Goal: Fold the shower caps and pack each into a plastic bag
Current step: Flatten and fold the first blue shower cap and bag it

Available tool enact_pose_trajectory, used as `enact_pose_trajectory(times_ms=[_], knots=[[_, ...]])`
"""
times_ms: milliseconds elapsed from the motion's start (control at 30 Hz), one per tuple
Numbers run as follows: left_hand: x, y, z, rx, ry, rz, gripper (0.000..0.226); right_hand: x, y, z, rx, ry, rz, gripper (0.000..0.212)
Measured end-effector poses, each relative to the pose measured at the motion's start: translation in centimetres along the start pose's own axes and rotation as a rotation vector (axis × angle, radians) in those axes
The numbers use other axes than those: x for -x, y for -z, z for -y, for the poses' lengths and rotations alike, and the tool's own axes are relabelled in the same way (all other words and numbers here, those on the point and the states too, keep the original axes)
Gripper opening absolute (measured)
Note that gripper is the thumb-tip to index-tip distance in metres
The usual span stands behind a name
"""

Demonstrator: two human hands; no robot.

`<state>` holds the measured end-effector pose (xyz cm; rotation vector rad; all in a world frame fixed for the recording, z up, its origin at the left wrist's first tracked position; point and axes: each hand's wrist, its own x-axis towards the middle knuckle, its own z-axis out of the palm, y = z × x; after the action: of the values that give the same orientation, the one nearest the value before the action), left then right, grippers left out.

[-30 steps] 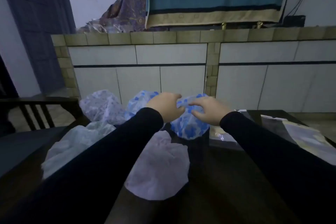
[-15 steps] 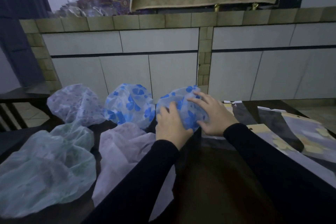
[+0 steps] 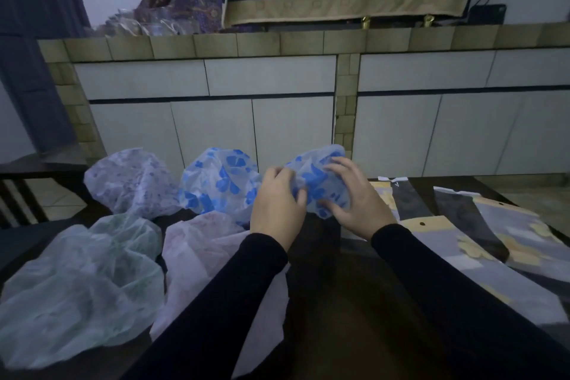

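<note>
At the bench's far edge, my left grip and right grip both pinch the blue-flowered shower cap, fingers curled into its plastic. Flat plastic bags lie along the bench's right edge.

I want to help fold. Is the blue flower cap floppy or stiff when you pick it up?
Probably floppy: the cap crumples between the left hand and the right hand. Likely very light, since its film looks thin and see-through. It may be a bit slippery.
</note>
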<state>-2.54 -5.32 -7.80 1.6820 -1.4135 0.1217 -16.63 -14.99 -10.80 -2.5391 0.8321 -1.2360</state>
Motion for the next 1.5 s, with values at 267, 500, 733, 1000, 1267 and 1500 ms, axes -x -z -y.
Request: enact_pose_trajectory(times_ms=[267, 500, 733, 1000, 1267, 1500], knots=[[-0.8, 1.6, -3.9, 0.269, -0.068, 0.024, 0.018, -0.6, 3.7, 3.3, -0.219, -0.188, -0.251, 0.016], [1.3, 1.9, -4.1, 0.505, -0.041, 0.225, 0.039, 0.4, 7.4, 3.7, -0.508, -0.500, -0.310, 0.022], [1.9, 2.9, -6.5, 0.463, 0.180, 0.109, 0.010, 3.2, 11.4, 4.5, -0.750, -0.645, -0.083, 0.024], [2.1, 3.6, -6.8, 0.264, 0.217, -0.054, 0.046, 4.5, 12.1, 5.6, -0.479, -0.660, 0.055, 0.048], [2.7, 3.3, -7.4, 0.288, -0.001, 0.088, 0.016, 2.0, 10.0, 8.4, -0.084, -0.259, 0.086, 0.030], [4.1, 3.0, -4.2, 0.661, 0.199, 0.326, 0.025, 2.3, 8.4, 7.4, -0.086, -0.475, -0.156, 0.025]])
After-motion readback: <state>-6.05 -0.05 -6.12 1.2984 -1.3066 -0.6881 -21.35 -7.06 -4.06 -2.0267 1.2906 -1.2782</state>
